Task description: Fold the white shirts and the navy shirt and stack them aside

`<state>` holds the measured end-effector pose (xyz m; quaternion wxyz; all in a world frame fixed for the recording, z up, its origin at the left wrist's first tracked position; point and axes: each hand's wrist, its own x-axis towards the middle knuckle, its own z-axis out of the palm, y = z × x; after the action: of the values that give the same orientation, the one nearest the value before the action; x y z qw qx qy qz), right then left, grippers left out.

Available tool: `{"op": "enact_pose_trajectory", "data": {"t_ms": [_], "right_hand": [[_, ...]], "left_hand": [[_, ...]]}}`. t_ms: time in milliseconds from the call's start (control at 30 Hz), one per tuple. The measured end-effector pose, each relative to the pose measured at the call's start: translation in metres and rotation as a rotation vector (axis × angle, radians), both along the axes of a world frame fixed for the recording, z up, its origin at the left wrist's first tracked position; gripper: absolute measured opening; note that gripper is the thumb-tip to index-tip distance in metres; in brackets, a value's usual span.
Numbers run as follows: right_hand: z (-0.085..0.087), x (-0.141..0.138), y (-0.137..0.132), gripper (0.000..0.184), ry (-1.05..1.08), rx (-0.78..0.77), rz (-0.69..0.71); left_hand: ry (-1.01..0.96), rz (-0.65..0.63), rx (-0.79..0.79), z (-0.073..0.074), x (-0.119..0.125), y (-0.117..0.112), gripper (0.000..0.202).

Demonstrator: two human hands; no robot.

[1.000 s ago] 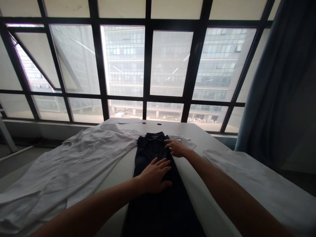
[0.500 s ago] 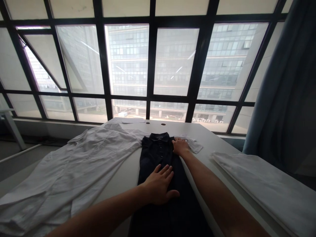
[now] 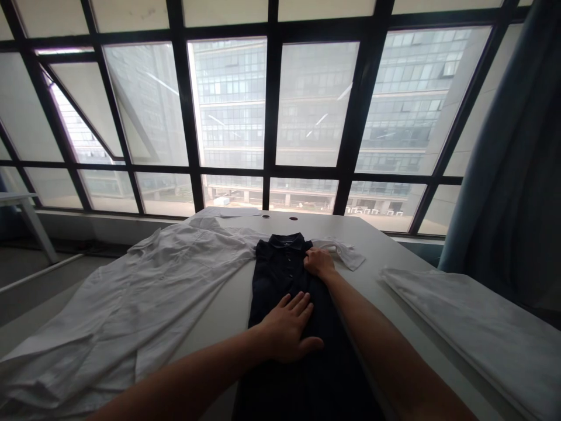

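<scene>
A dark collared shirt [image 3: 280,275] folded into a long narrow strip lies down the middle of a white table [image 3: 377,245], collar at the far end. My left hand [image 3: 287,333] rests flat on its middle, fingers spread and pointing away from me. My right hand [image 3: 319,262] is further out at the shirt's right edge just below the collar, with the fingers curled onto the cloth there.
A large white shirt [image 3: 131,292] is spread over the table's left half and hangs off its near left. A small white piece of cloth [image 3: 346,254] lies right of the collar. A folded white cloth [image 3: 473,327] lies at the right. A blue curtain [image 3: 508,175] hangs at the right, windows behind.
The view has shifted a little to the left. My right hand has drawn in from flat fingers to curled ones at the shirt's right shoulder. My left hand stays flat on the shirt.
</scene>
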<state>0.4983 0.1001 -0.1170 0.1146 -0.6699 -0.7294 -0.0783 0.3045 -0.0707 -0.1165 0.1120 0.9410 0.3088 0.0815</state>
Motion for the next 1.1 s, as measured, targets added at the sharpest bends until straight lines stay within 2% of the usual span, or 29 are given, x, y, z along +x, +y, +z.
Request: {"op": "enact_pose_trajectory", "data": {"t_ms": [133,267,333,400,500,600,700,867,933,1033,1100], "right_hand": [[-0.005,0.002,0.000,0.048,0.022,-0.090,-0.061],[-0.008,0.004,-0.012,0.055,0.145,0.030,-0.103],[-0.009,0.011,-0.025,0.052,0.244,0.088,-0.052],[-0.011,0.022,-0.044,0.048,0.291,0.075,0.005],[-0.012,0.043,-0.084,0.052,0.313,0.029,0.140],[-0.009,0.055,-0.131,0.052,0.373,-0.038,0.318],[-0.001,0.055,-0.172,0.053,0.435,-0.121,0.443],[0.018,0.048,-0.215,0.072,0.430,-0.319,0.553],[0.024,0.045,-0.230,0.063,0.384,-0.362,0.562],[0.032,0.040,-0.256,0.045,0.276,-0.336,0.601],[0.035,0.036,-0.277,0.039,0.236,-0.317,0.647]], "left_hand": [[0.009,0.014,-0.022,0.000,0.004,-0.004,0.082],[-0.016,-0.040,-0.118,0.010,-0.008,-0.015,0.073],[-0.068,-0.048,-0.157,0.016,-0.030,-0.016,0.064],[-0.142,0.010,-0.133,0.018,-0.060,-0.014,0.057],[-0.179,0.096,-0.052,0.014,-0.106,-0.010,0.055],[-0.143,0.083,-0.044,0.007,-0.129,-0.013,0.056],[-0.113,0.013,-0.065,0.008,-0.127,-0.023,0.058],[0.011,-0.135,-0.127,0.019,-0.108,-0.035,0.072],[0.028,-0.151,-0.095,0.022,-0.103,-0.039,0.069],[-0.009,-0.155,-0.027,0.024,-0.099,-0.051,0.059],[-0.038,-0.167,-0.010,0.025,-0.099,-0.062,0.055]]}}
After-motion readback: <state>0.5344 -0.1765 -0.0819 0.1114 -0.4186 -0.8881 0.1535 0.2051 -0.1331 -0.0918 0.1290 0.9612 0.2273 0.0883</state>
